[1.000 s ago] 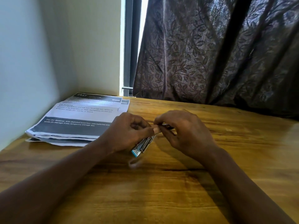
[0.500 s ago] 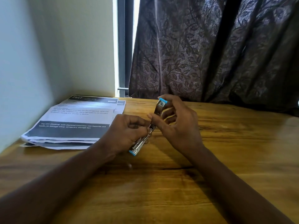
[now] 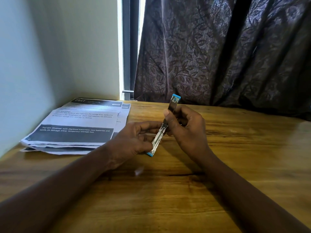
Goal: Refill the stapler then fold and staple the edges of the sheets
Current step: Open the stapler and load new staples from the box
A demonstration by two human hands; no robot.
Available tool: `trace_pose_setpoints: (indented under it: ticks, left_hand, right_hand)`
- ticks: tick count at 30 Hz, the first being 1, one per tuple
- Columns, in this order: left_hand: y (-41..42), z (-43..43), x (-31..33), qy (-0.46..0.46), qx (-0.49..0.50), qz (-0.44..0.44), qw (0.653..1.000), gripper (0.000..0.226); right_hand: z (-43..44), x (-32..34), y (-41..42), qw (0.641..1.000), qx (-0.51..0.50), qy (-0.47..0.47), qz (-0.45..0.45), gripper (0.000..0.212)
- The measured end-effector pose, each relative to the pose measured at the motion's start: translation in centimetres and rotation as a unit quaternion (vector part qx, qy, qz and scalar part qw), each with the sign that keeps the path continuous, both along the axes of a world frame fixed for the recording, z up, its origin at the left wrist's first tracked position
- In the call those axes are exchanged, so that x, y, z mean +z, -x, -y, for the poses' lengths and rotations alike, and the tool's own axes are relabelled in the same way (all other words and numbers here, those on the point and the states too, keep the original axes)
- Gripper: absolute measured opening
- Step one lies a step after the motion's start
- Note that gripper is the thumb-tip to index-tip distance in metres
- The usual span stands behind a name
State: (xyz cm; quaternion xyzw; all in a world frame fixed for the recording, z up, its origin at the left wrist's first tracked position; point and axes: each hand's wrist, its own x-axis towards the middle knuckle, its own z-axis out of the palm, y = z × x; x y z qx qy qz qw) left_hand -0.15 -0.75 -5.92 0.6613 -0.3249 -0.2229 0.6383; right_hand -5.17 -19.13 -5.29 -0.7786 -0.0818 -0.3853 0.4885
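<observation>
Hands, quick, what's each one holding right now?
Left hand: grips the lower half of the opened stapler.
Right hand: pinches the stapler's raised top arm.

Sheets (image 3: 80, 125), far left on table, carry all readable print. Far sheet, dark header bar (image 3: 96, 103): "2947" in white; the words beside it are too blurred. Top sheet, paragraph in black on white, partly legible: "...from the storage area, replace the... place used batteries into dedicated... storage box, and tidy up desktop". Top sheet, dark band (image 3: 75, 133) near edge, white text: "Toy (on desktop, with depleted batteries), new batteries and tools (in storage area), temporary storage box". Under sheet, right edge: "items". Stapler (image 3: 158, 138): mark on blue far tip, unreadable.
</observation>
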Motion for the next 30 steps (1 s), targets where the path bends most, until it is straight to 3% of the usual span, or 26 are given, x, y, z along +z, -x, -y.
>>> trace_pose_setpoints:
  ticks: [4, 8, 11, 21, 26, 30]
  left_hand:
    - [0.1, 0.0, 0.3, 0.013, 0.002, 0.009, 1.000, 0.065]
    - [-0.2, -0.2, 0.5, 0.060, 0.019, -0.001, 0.998, 0.060]
    - [-0.5, -0.4, 0.4, 0.089, 0.010, -0.024, 0.996, 0.061]
    - [-0.4, -0.7, 0.9, 0.078, -0.020, -0.028, 0.996, 0.057]
    - [-0.6, -0.7, 0.7, 0.049, 0.054, -0.031, 0.997, 0.056]
    - [-0.6, -0.7, 1.0, 0.092, 0.114, -0.080, 0.986, 0.039]
  right_hand:
    - [0.2, 0.2, 0.1, 0.996, 0.049, -0.060, -0.047, 0.019]
    - [0.2, -0.3, 0.1, 0.956, 0.159, -0.144, -0.199, 0.026]
    - [-0.3, -0.9, -0.1, 0.941, 0.184, -0.165, -0.231, 0.031]
    - [-0.6, -0.9, -0.2, 0.932, 0.192, -0.218, -0.214, 0.020]
    - [0.0, -0.3, -0.5, 0.940, 0.128, -0.285, -0.138, 0.021]
    - [0.5, -0.1, -0.2, 0.959, 0.067, -0.249, -0.117, 0.024]
